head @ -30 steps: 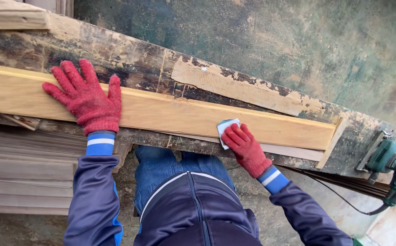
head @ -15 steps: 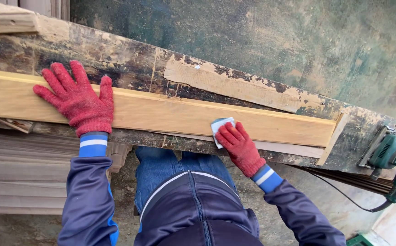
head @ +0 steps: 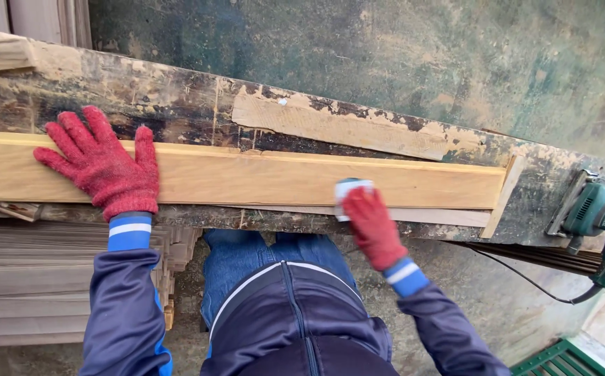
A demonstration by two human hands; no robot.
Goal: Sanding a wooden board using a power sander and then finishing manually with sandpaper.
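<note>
Sandpaper [head: 350,188] — a small pale piece — sits under the fingertips of the right hand [head: 370,224], pressed flat against the near edge of the long light board [head: 267,179]. That hand is gloved in red and blurred, fingers held together on the paper. The left hand [head: 102,161], also gloved, lies spread and flat on the board well to the left, pinning it to the worn workbench [head: 177,97].

The board rests close to the bench's near edge, so a hard sideways push could slide it if the left hand eases off. The paper is small — it could slip out from under the fingers and let the glove snag on the board's corner. The green power sander [head: 598,216] sits at the far right end, its cord [head: 525,278] hanging below the bench, where a knee could catch it.
</note>
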